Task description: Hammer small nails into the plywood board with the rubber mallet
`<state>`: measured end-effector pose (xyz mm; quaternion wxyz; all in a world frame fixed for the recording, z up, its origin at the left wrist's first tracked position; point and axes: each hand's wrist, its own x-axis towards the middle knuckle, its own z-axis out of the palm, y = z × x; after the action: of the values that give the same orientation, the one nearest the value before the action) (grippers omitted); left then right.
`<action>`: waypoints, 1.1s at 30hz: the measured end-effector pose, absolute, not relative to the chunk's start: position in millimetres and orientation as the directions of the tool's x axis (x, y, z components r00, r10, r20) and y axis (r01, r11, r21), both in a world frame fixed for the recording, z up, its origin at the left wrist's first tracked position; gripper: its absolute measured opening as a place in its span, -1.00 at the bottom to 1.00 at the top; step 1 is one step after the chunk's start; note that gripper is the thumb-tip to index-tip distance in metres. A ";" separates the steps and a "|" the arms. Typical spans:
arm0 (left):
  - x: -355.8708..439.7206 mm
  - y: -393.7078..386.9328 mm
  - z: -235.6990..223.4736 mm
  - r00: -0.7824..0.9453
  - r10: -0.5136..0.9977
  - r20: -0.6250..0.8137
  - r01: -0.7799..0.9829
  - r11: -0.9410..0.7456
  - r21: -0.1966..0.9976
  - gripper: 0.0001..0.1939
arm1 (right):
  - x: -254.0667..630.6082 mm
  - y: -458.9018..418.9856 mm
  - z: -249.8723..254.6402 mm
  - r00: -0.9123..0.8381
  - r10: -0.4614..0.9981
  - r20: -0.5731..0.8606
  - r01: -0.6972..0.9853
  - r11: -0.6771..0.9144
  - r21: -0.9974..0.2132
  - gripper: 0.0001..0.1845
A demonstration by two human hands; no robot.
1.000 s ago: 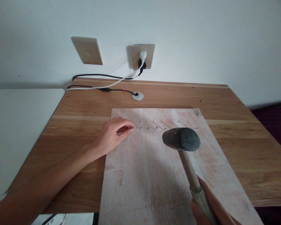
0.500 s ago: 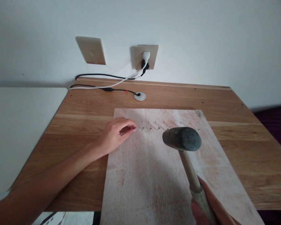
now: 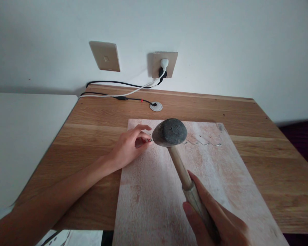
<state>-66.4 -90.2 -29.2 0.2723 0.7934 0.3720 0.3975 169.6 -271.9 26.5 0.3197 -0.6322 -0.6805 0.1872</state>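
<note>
A pale whitewashed board [image 3: 164, 198] lies on the wooden desk [image 3: 97, 116]. My left hand [image 3: 129, 147] rests at the board's left edge, its thumb and fingers pinched on a small nail [image 3: 149, 140] that stands on the board. My right hand [image 3: 213, 222] grips the wooden handle of a hammer [image 3: 178, 160]. The hammer's dark head [image 3: 169, 132] hovers just right of the pinched nail. A row of small nails [image 3: 202, 143], some bent, runs to the right across the board.
Black and white cables [image 3: 118, 94] run from a wall socket [image 3: 164, 65] to a round grommet [image 3: 155, 106] at the desk's back. A blank wall plate [image 3: 105, 56] is left of the socket. A white surface [image 3: 20, 136] adjoins the desk's left side.
The hammer head has swung left and away from me, from over the board's right part to just beside the pinched nail. My right hand has come further into view. My left hand stays put.
</note>
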 end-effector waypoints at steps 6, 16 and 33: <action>-67.3 -90.7 -29.7 0.409 0.809 0.423 0.368 -0.570 0.734 -0.85 | 159.2 -265.8 29.1 0.039 0.985 0.169 0.721 0.090 -0.687 -0.48; -68.1 -91.5 -28.5 0.410 0.820 0.399 0.381 -0.552 0.742 -0.71 | 169.3 -266.2 25.8 0.034 0.983 0.183 0.715 0.104 -0.691 -0.45; -67.7 -91.6 -26.3 0.407 0.826 0.390 0.377 -0.541 0.752 -0.69 | 161.8 -268.1 26.8 0.057 0.983 0.173 0.724 0.078 -0.685 -0.48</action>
<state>-67.7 -91.6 -26.3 0.2892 0.7874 0.3818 0.3881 161.8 -268.1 26.8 0.3272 -0.6492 -0.6574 0.1982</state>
